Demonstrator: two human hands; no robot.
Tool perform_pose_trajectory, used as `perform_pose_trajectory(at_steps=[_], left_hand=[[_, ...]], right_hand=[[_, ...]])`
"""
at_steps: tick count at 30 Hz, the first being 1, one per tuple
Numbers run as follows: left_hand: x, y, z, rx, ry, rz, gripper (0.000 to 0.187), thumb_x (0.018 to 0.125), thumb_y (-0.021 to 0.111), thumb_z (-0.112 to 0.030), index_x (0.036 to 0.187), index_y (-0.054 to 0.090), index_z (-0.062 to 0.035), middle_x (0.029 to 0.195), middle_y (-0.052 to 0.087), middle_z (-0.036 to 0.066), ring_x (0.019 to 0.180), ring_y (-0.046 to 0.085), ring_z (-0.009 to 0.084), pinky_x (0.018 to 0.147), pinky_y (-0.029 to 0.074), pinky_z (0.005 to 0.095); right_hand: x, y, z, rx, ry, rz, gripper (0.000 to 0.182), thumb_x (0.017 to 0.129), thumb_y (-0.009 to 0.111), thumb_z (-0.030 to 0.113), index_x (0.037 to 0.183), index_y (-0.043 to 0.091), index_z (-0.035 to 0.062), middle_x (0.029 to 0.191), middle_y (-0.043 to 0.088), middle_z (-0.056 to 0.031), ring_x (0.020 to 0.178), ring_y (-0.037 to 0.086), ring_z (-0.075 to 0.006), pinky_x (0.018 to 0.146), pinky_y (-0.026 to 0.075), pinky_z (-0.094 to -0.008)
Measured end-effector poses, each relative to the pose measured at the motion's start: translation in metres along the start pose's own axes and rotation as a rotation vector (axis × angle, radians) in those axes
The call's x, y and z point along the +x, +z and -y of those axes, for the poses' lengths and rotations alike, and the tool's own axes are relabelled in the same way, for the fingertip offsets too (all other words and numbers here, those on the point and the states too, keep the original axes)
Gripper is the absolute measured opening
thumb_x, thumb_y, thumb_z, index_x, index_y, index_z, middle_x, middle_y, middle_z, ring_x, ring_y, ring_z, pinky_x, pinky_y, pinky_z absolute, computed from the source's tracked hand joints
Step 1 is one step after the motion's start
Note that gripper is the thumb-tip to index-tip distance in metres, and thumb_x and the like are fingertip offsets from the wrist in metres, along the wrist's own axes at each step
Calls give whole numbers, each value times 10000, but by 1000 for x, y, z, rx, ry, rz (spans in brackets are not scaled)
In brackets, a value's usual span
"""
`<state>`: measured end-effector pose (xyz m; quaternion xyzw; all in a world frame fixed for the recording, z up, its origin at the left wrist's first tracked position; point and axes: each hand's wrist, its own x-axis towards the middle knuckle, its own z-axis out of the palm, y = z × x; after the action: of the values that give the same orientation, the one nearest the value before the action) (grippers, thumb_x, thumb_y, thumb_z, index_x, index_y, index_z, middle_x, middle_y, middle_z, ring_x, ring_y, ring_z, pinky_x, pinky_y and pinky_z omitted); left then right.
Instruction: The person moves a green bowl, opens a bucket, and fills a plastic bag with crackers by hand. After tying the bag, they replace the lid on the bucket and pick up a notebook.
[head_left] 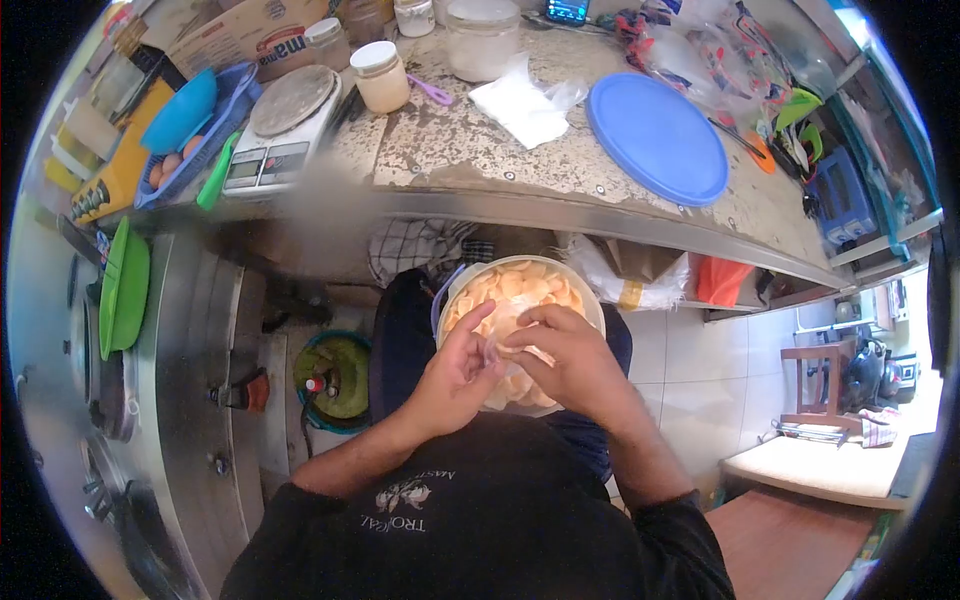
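A round pale tub (590, 287) full of thin orange-yellow chips (535, 283) rests on my lap, with a purple handle at its left side. Over the chips, my left hand (457, 378) pinches the edge of a small clear plastic bag (492, 350) between thumb and fingers. From the other side my right hand (568, 362) has its fingers curled on the same bag, close to my left fingertips. My hands cover part of the chips and most of the bag.
A worn worktop (430, 150) lies ahead, holding a blue lid (658, 138), white plastic bags (520, 105), jars (380, 78) and a kitchen scale (280, 130). A green-filled basin (333, 378) stands on the floor at left. Steel cabinets line the left; a wooden chair (820, 385) stands right.
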<state>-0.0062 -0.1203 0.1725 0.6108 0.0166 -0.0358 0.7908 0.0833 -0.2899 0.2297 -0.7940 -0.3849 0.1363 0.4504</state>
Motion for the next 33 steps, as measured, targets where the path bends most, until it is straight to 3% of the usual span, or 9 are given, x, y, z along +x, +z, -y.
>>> perform_pose_trajectory(at_steps=[2, 6, 8, 14, 18, 20, 24, 29, 33], left_hand=[[-1, 0, 1, 19, 34, 16, 658, 914, 540, 13, 1479, 209, -51, 876, 470, 4, 785, 486, 55, 709, 408, 196], [-11, -8, 4, 30, -10, 55, 681, 908, 561, 23, 1480, 198, -49, 916, 530, 28, 861, 540, 96, 803, 454, 249], [-17, -9, 2, 44, -54, 30, 589, 922, 551, -1, 1448, 289, -37, 867, 525, 1, 763, 490, 37, 669, 402, 193], [-18, -11, -14, 267, -149, -24, 543, 889, 657, -95, 1373, 424, -16, 679, 541, -52, 612, 477, 24, 567, 401, 202], [-17, -17, -14, 274, -126, -18, 544, 847, 703, -141, 1323, 484, 2, 624, 561, -19, 560, 478, 42, 531, 409, 228], [-17, -20, -31, 632, -165, 50, 473, 819, 695, -140, 1254, 561, -13, 629, 592, 42, 550, 518, 84, 529, 430, 265], [-17, -28, -29, 780, -217, 54, 361, 806, 677, -136, 1147, 629, -25, 638, 601, 86, 547, 549, 125, 539, 451, 294], [-19, -33, -20, 671, -74, -110, 212, 821, 664, -136, 993, 660, -13, 670, 627, 122, 557, 583, 143, 546, 462, 298], [-20, -35, -29, 633, -95, -179, 214, 827, 676, -158, 974, 672, -3, 670, 633, 121, 573, 599, 137, 553, 468, 291]], right_hand=[[1, 10, -3, -404, -217, -160, 196, 796, 699, 81, 992, 687, 79, 1057, 636, -143, 882, 639, -305, 753, 520, -367], [-11, 17, -2, -335, -140, -114, 208, 785, 700, 61, 990, 694, 95, 1062, 622, -159, 912, 636, -307, 753, 524, -367], [-19, 18, -1, -117, 3, -7, 214, 775, 702, 52, 986, 696, 86, 1000, 630, -147, 891, 642, -309, 753, 525, -360], [-23, 27, 1, -203, -121, 13, 162, 767, 697, 36, 927, 676, 36, 883, 653, -95, 793, 652, -261, 683, 529, -330], [-22, 16, -2, -68, -69, 21, 161, 747, 692, 13, 906, 672, 30, 863, 646, -98, 772, 646, -253, 662, 523, -325], [-21, 2, -8, -94, 188, -202, 175, 755, 667, 14, 928, 680, 37, 874, 644, -107, 769, 644, -261, 672, 519, -332], [-6, -5, -59, -368, 205, -244, 212, 780, 614, 48, 979, 678, 82, 890, 643, -135, 834, 647, -313, 734, 526, -410], [12, 24, -87, -613, 225, 30, 239, 801, 568, 92, 1022, 661, 96, 967, 646, -141, 894, 651, -293, 764, 530, -400], [16, 26, -94, -662, 157, 25, 258, 790, 583, 103, 1040, 647, 99, 977, 646, -139, 934, 642, -289, 774, 527, -396]])
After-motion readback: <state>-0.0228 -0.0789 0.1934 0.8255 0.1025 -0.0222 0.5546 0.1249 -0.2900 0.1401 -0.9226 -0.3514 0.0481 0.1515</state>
